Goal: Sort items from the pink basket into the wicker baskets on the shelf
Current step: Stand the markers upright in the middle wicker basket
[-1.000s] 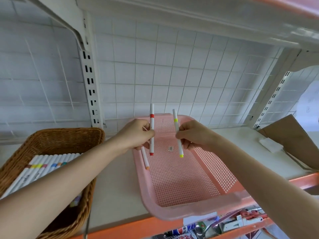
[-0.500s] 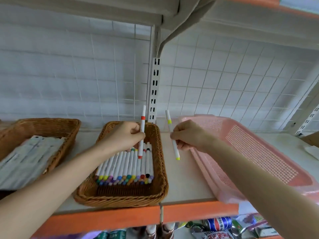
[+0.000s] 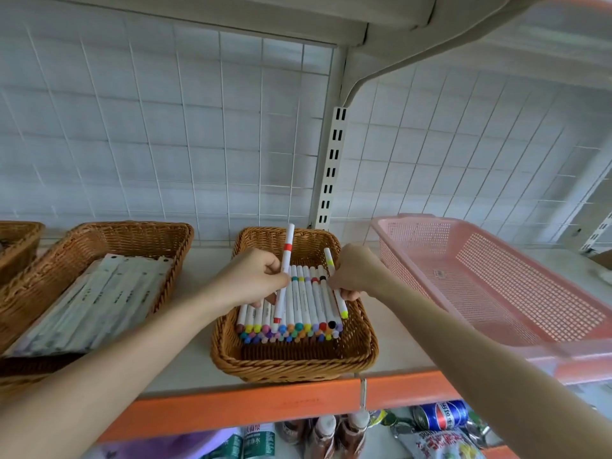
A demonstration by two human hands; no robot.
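At centre frame, our left hand [image 3: 255, 279] pinches a red-banded marker [image 3: 288, 241] nearly upright over the middle wicker basket [image 3: 291, 366], with its lower tip among the row of markers [image 3: 308, 299] lying there. Our right hand [image 3: 354, 273] pinches a yellow-tipped marker [image 3: 341, 306] at the row's right edge. The pink basket [image 3: 496, 293] sits on the shelf [image 3: 397, 352] at right, just beside the wicker one.

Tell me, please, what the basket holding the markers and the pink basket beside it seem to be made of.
The marker basket looks like woven wicker or rattan, perhaps synthetic: brown strands, braided rim, slight sheen. The pink basket looks like moulded plastic: even colour, regular perforated grid, smooth rim.
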